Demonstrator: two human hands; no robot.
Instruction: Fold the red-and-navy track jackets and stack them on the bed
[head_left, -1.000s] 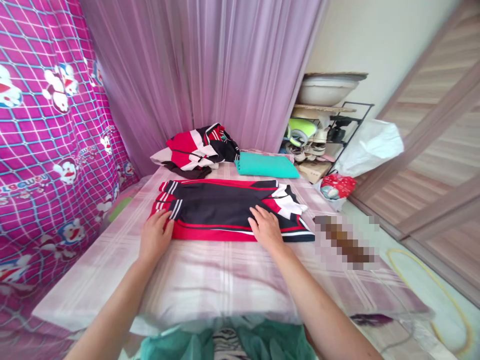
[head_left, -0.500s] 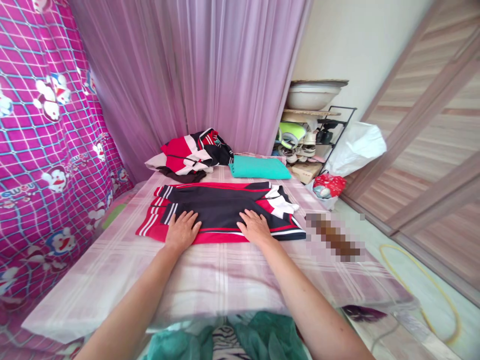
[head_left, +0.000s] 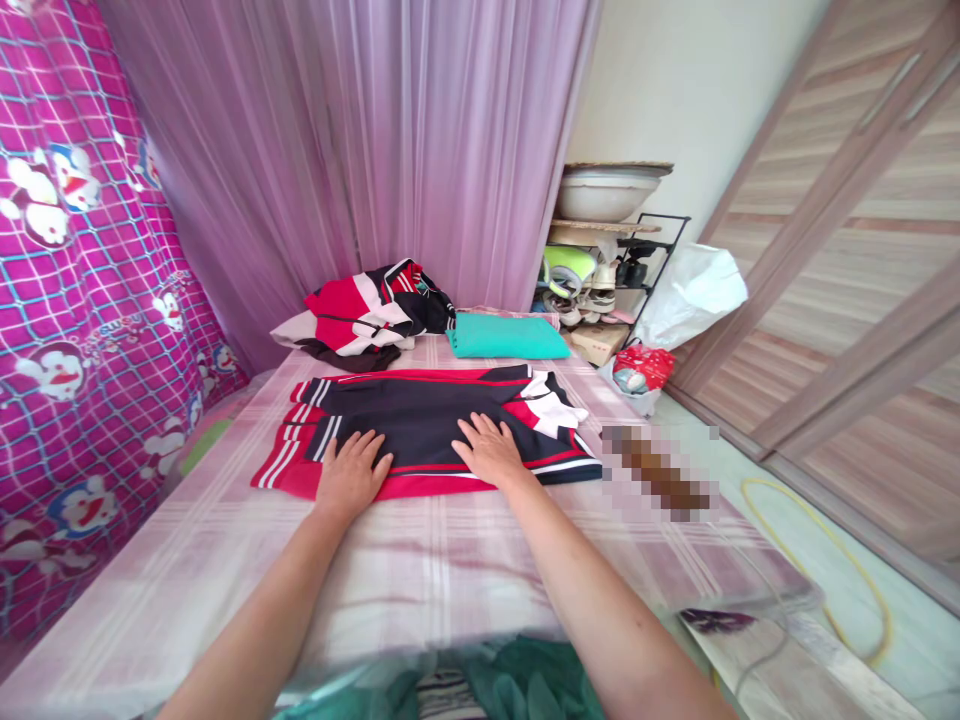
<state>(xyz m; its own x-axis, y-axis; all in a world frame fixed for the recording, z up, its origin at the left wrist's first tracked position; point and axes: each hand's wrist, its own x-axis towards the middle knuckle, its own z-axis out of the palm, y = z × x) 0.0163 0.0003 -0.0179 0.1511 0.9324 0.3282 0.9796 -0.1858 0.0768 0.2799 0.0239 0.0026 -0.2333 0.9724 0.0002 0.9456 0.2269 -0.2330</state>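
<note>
Red-and-navy jacket (head_left: 435, 430) is lying folded on the bed (head_left: 450, 560); left hand (head_left: 351, 478) and right hand (head_left: 489, 452) are pressing flat, fingers spread, gripping nothing. Best smoothing outward evenly.

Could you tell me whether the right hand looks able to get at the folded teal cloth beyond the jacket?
Probably yes: the right hand lies flat on the jacket, and nothing stands between it and the teal cloth.

Bright, soft daylight glows through the sheer curtain (head_left: 390, 150), casting only faint shadows, while wide-angle distortion bends the edges, the near forearms blur slightly, and one patch (head_left: 660, 470) is pixelated.
</note>
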